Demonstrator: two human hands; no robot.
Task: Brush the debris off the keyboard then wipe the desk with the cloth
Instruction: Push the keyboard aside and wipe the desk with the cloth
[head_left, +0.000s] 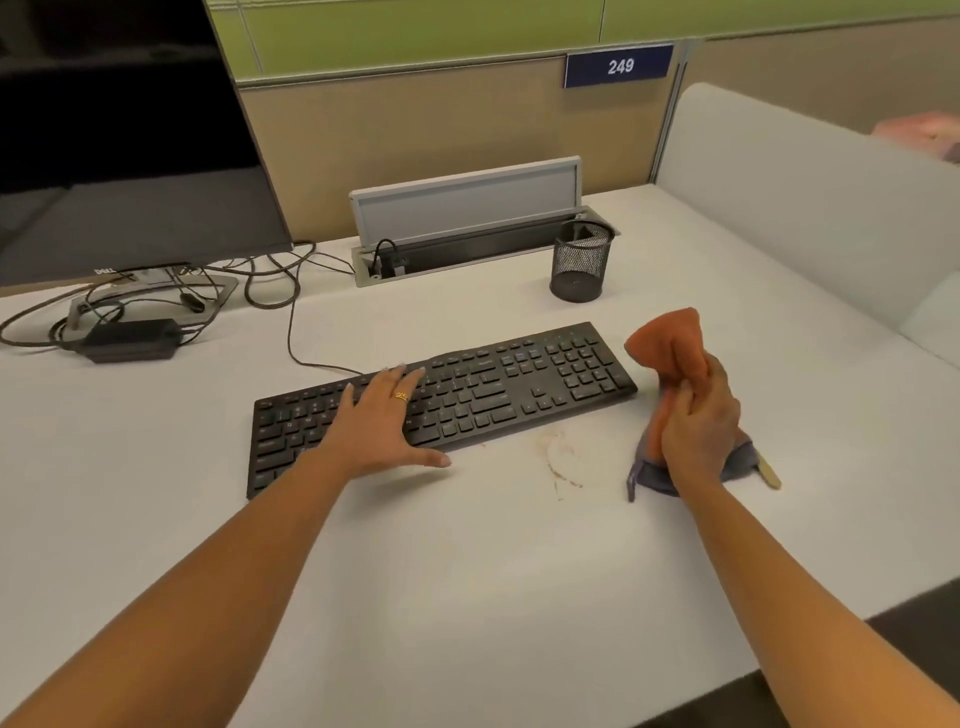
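At the front centre of the bench (467, 571), the black keyboard (519, 384) lies slightly askew, its cable running back toward the monitor (119, 130). The left hand (382, 421) rests flat on the keys, fingers straight and spread and the thumb on the bench at the near edge: an open grip, holding nothing. The right hand (698, 421), just right of the keyboard, has its grip closed round the orange cloth (670, 343), which bunches upward above the fist. Grey-blue fabric (649, 475) trails from below the fist onto the bench; whether it is part of the same cloth cannot be told. A pale wooden handle end (771, 474) shows beside it, and I cannot tell whether it belongs to a brush. A brownish stain (561, 457) marks the bench between keyboard and cloth, so wiping is judged not yet done there. Debris among the keys is too small to confirm, so the brushing step cannot be verified as complete. With the cloth already in hand, the work appears to stand at the turn to wiping, and most of the bench surface is judged outstanding. A mesh pen cup (581, 262) and a power adapter (130, 340) sit toward the rear.
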